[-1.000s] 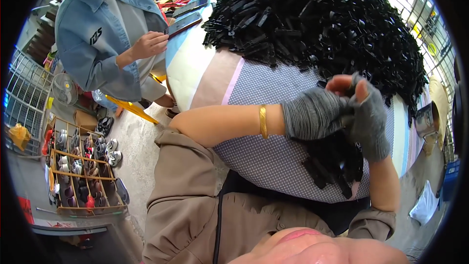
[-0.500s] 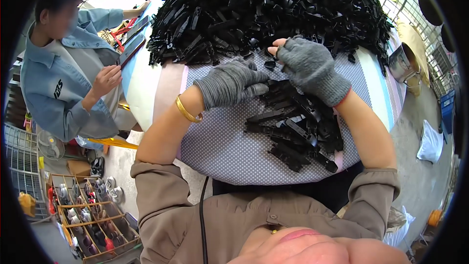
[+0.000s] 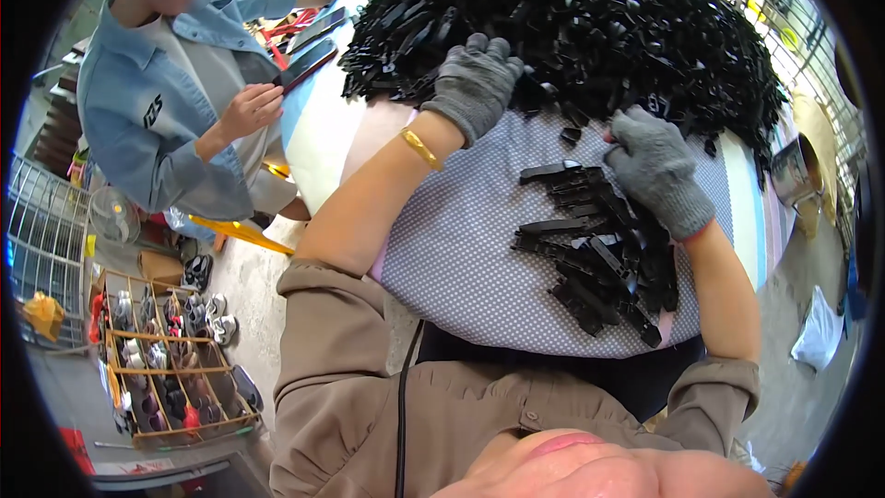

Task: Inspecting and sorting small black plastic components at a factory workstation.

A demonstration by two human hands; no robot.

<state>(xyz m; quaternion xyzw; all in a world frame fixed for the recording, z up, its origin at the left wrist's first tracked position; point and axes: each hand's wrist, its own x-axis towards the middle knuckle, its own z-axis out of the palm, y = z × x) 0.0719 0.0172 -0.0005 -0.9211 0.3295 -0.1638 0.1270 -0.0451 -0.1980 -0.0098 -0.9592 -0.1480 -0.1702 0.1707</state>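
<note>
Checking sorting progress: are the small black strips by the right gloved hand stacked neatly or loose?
Loose: the small black strips lie criss-crossed beside the right hand.

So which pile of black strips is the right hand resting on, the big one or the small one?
The small pile, near the person on the dotted cloth. The right hand rests on its far end; the left hand reaches into the big heap behind.

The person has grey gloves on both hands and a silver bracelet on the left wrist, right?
Not quite. The head view shows grey gloves on the left hand and the right hand, but the bracelet on the left wrist is gold, not silver.
</note>
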